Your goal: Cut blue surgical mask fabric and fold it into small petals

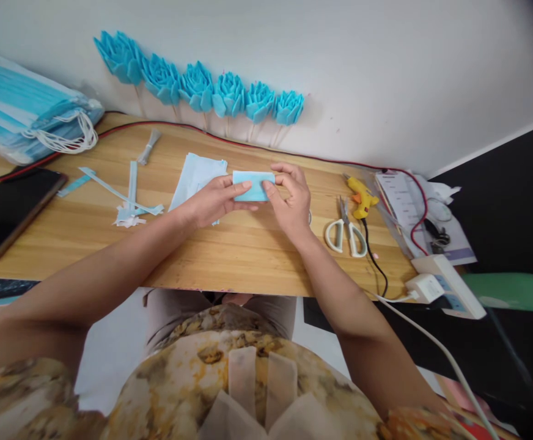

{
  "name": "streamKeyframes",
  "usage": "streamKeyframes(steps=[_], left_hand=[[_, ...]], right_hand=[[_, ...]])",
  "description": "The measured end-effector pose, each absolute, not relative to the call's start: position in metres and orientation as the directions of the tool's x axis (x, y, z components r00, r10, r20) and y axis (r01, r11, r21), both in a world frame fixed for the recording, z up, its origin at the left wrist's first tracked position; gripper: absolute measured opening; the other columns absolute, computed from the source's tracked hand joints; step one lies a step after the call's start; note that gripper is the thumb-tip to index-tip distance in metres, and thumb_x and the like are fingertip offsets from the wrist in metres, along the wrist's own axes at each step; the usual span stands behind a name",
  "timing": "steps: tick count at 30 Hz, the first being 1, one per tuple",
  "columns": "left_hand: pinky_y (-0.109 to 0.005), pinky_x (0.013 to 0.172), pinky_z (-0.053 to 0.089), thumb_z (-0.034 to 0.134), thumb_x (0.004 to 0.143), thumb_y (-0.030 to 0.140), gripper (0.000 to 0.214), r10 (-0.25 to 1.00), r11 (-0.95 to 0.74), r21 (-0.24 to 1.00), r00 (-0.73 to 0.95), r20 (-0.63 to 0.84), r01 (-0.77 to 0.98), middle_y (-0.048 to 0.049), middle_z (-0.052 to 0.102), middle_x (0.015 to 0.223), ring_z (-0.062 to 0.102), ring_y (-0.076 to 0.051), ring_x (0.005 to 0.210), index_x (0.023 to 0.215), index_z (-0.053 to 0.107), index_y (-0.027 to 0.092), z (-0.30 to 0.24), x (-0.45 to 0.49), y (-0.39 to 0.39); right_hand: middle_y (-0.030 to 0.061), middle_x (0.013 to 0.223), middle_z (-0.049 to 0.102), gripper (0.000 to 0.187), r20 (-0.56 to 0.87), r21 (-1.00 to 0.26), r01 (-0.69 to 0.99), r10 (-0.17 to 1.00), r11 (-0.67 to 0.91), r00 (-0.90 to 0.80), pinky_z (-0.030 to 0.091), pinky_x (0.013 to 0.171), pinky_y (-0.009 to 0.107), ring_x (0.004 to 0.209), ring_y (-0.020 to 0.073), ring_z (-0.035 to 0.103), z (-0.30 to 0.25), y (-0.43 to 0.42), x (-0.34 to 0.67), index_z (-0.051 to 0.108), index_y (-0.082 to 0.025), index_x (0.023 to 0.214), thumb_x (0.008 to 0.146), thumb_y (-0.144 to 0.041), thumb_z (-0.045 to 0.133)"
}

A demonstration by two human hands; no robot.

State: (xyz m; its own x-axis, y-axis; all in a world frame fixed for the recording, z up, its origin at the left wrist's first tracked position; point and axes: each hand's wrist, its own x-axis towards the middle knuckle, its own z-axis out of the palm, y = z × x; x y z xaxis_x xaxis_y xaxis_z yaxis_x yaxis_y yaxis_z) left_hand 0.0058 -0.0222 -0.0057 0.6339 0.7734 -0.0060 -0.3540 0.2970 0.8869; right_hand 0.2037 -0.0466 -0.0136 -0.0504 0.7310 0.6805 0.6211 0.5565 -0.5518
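A small folded piece of light blue mask fabric [250, 177] is held level above the wooden table, between both hands. My left hand [218, 194] grips its left end, thumb on the front and fingers behind. At its right end my right hand [291, 194] pinches the piece, thumb on the front face and the other fingers curled at the back. Just left of and behind the hands lie flat pale blue fabric sheets [193, 174], partly covered by my left hand. White-handled scissors [343, 227] rest to the right of my right hand.
Several blue fabric flowers [197, 87] on sticks lean against the wall. Masks [28, 107] are piled at left, near a black phone [12, 208] and cut strips [132, 192]. A yellow glue gun [362, 195], papers [399, 201] and a power strip [450, 287] are at right.
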Motion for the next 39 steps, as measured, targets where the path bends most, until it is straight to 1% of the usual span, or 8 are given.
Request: streamKeyframes(steps=[5, 8, 11, 17, 20, 23, 31, 39], left_hand=[[-0.044, 0.094, 0.061, 0.086, 0.079, 0.044, 0.042, 0.819, 0.215, 0.928, 0.574, -0.001, -0.305, -0.0134, 0.079, 0.109, 0.073, -0.03, 0.11, 0.106, 0.078, 0.013, -0.009, 0.005, -0.02], [-0.037, 0.092, 0.06, 0.084, 0.081, 0.039, 0.05, 0.864, 0.098, 0.966, 0.502, 0.037, -0.24, -0.009, 0.078, 0.116, 0.073, -0.026, 0.107, 0.126, 0.073, 0.019, -0.008, 0.005, -0.02], [-0.036, 0.102, 0.055, 0.082, 0.082, 0.032, 0.059, 0.883, -0.044, 0.985, 0.454, 0.117, -0.167, -0.0058, 0.074, 0.129, 0.068, -0.026, 0.118, 0.138, 0.065, 0.025, -0.006, 0.004, -0.021], [-0.037, 0.115, 0.043, 0.081, 0.077, 0.018, 0.063, 0.874, -0.133, 0.986, 0.457, 0.163, -0.098, -0.0057, 0.069, 0.138, 0.056, -0.031, 0.136, 0.138, 0.066, 0.023, -0.001, 0.006, -0.026], [-0.036, 0.108, 0.049, 0.081, 0.078, 0.016, 0.062, 0.889, -0.047, 0.992, 0.448, 0.097, -0.12, -0.0056, 0.077, 0.114, 0.065, -0.03, 0.123, 0.137, 0.066, 0.022, 0.0, 0.008, -0.027], [-0.034, 0.091, 0.057, 0.082, 0.08, 0.021, 0.062, 0.879, 0.045, 0.987, 0.475, 0.034, -0.155, -0.004, 0.076, 0.097, 0.073, -0.024, 0.094, 0.139, 0.064, 0.021, -0.001, 0.009, -0.025], [-0.025, 0.063, 0.054, 0.089, 0.075, 0.038, 0.027, 0.822, -0.023, 0.999, 0.567, 0.046, -0.047, -0.0031, 0.073, 0.069, 0.067, -0.015, 0.063, 0.083, 0.075, 0.016, -0.005, 0.005, -0.019], [-0.024, 0.062, 0.053, 0.083, 0.082, 0.041, 0.032, 0.856, -0.09, 0.996, 0.514, 0.065, 0.023, -0.0037, 0.072, 0.064, 0.064, -0.013, 0.06, 0.064, 0.07, 0.017, 0.005, 0.004, -0.023]], right_hand=[[0.0089, 0.122, 0.071, 0.017, 0.651, -0.602, 0.606, 0.759, 0.521, -0.006, 0.056, 0.096, 0.044, 0.117, 0.025, 0.065, -0.014, -0.047, 0.203, 0.064, -0.025, 0.1, 0.094, -0.041, 0.065], [0.0102, 0.129, 0.071, 0.04, 0.614, -0.648, 0.573, 0.789, 0.501, 0.005, 0.056, 0.097, 0.043, 0.122, 0.0253, 0.064, -0.012, -0.048, 0.203, 0.059, -0.025, 0.126, 0.091, -0.045, 0.068], [0.0097, 0.128, 0.073, 0.05, 0.573, -0.659, 0.547, 0.816, 0.516, -0.08, 0.053, 0.104, 0.046, 0.122, 0.0254, 0.065, -0.007, -0.05, 0.204, 0.059, -0.025, 0.134, 0.091, -0.05, 0.068], [0.0031, 0.097, 0.077, 0.028, 0.502, -0.667, 0.538, 0.845, 0.514, -0.186, 0.054, 0.089, 0.038, 0.093, 0.0206, 0.068, -0.005, -0.051, 0.2, 0.073, -0.024, 0.102, 0.093, -0.051, 0.068], [0.0006, 0.085, 0.074, 0.025, 0.496, -0.692, 0.535, 0.858, 0.484, -0.135, 0.052, 0.081, 0.034, 0.082, 0.0178, 0.066, -0.006, -0.051, 0.198, 0.07, -0.023, 0.083, 0.094, -0.045, 0.066], [-0.0003, 0.084, 0.073, 0.025, 0.489, -0.739, 0.493, 0.869, 0.459, -0.076, 0.052, 0.079, 0.032, 0.079, 0.0164, 0.065, -0.005, -0.052, 0.198, 0.068, -0.023, 0.081, 0.093, -0.044, 0.066], [-0.0012, 0.078, 0.07, 0.03, 0.47, -0.778, 0.476, 0.883, 0.41, 0.008, 0.051, 0.076, 0.03, 0.075, 0.0153, 0.062, -0.004, -0.052, 0.199, 0.067, -0.022, 0.077, 0.093, -0.047, 0.064], [-0.0018, 0.072, 0.067, 0.033, 0.483, -0.788, 0.469, 0.873, 0.399, 0.069, 0.048, 0.072, 0.03, 0.072, 0.0144, 0.061, -0.003, -0.051, 0.199, 0.065, -0.022, 0.073, 0.094, -0.047, 0.062]])
